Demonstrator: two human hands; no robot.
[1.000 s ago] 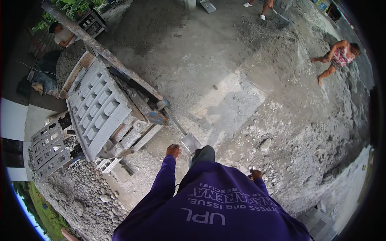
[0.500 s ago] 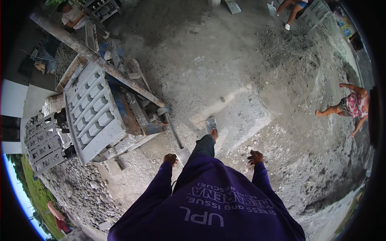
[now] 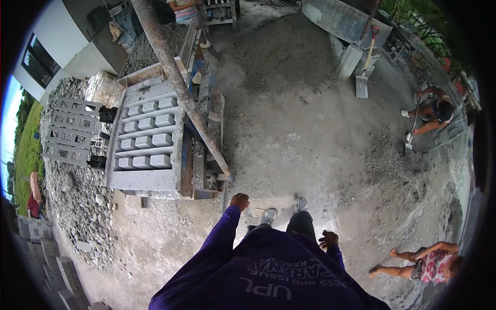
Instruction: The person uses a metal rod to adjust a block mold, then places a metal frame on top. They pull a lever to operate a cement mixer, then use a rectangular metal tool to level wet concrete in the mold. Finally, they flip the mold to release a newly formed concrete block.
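Grey concrete: a block-making machine (image 3: pixel 150 139) stands on the dusty ground (image 3: pixel 289 134), its mould grid filled with rows of pale rectangular blocks.
Lever: a long rusty pole (image 3: pixel 178 82) slants from the top of the view down across the machine, its lower end just above and left of the left hand.
Left hand (image 3: pixel 239 200): stretched forward in a purple sleeve, close to the pole's lower end and the machine's front corner; it looks loosely curled and holds nothing, though at this size I cannot be sure whether it touches the frame.
Right hand (image 3: pixel 328 238): down at the person's side, fingers half curled, grip empty, well apart from the machine.
Feet: two grey shoes (image 3: pixel 268 215) on the ground between the hands, just in front of the machine.
Left of the machine: a heap of rounded gravel (image 3: pixel 77 196) and a stack of finished hollow blocks (image 3: pixel 67 134).
Behind: a mound of grey sand mix (image 3: pixel 284 51), and a shovel (image 3: pixel 364 77) with a red grip leaning by a concrete slab.
Other people: one crouches at the right edge (image 3: pixel 431 111) beside a smaller pile of grit; another in a patterned top (image 3: pixel 426 263) is low at the bottom right.
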